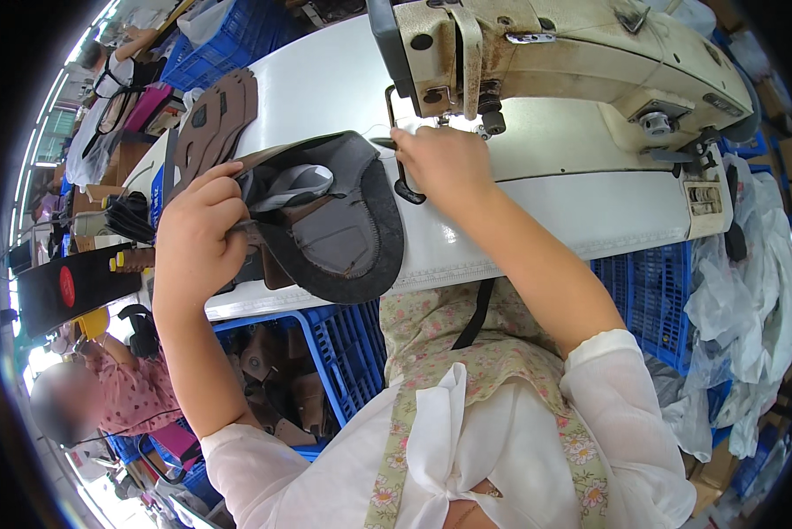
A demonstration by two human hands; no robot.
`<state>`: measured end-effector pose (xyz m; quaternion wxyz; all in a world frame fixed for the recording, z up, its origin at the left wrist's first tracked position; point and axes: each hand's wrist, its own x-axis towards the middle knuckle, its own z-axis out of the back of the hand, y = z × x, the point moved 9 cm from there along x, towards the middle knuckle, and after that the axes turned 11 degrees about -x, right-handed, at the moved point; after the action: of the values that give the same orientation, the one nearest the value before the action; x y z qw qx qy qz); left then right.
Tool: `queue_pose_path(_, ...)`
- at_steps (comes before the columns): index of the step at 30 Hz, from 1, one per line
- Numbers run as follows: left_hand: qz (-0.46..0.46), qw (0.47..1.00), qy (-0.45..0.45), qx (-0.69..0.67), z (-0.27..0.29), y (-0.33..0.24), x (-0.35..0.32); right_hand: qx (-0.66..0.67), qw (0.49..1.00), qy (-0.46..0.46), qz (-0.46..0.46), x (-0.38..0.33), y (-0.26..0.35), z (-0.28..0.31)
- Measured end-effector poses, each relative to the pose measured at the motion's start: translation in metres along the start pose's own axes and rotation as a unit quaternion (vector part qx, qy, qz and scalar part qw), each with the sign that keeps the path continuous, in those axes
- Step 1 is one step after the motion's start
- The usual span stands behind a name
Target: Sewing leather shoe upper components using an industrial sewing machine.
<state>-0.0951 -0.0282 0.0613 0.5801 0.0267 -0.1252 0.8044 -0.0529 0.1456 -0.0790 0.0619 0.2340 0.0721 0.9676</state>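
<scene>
A dark grey and black shoe upper [380, 216], its lining facing up, lies on the white machine table [466, 251], curved edge toward me. My left hand [204, 231] has closed on its left rim, fingers wrapped over the edge. Inside the upper is a light grey fabric strip [303, 185]. Close to the needle area of the cream sewing machine [537, 53], my right hand [449, 167] is closed, thumb and fingertips together beside a black bent rod [406, 189]. A small dark piece shows at those fingertips; what they pinch is hidden.
Stacked brown shoe pieces [224, 119] rest at the table's far left. Below the front edge stands a blue crate [347, 348] with brown parts inside. Another blue crate [647, 300] and clear plastic bags [731, 300] are at right. Co-workers [136, 388] sit at left.
</scene>
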Motion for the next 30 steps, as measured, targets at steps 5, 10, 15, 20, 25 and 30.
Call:
queue_pose_path(5, 0.027, 0.999, -0.025, -0.024, 0.013, 0.009, -0.017, 0.124, 0.99, -0.014, -0.066, -0.02, -0.01, 0.022)
queue_pose_path(10, 0.083, 0.989, -0.083, -0.091, 0.039, 0.015, -0.039, 0.366, 0.91, 0.049, -0.186, -0.06, -0.02, 0.012)
queue_pose_path(15, 0.273, 0.867, -0.201, -0.366, 0.065, 0.041, -0.088, 0.642, 0.746, 0.018, -0.178, -0.065, 0.0, 0.038)
queue_pose_path(20, 0.296, 0.75, -0.126, -0.578, 0.026, 0.038, -0.085, 0.729, 0.669, -0.128, -0.071, -0.051, 0.002, 0.109)
queue_pose_path(25, 0.347, 0.621, -0.092, -0.697, -0.029, 0.025, -0.09, 0.739, 0.667, -0.055, -0.078, -0.075, 0.007, 0.103)
queue_pose_path(30, 0.306, 0.609, -0.11, -0.723, -0.032, -0.01, -0.074, 0.656, 0.704, -0.065, -0.265, -0.091, -0.021, 0.097)
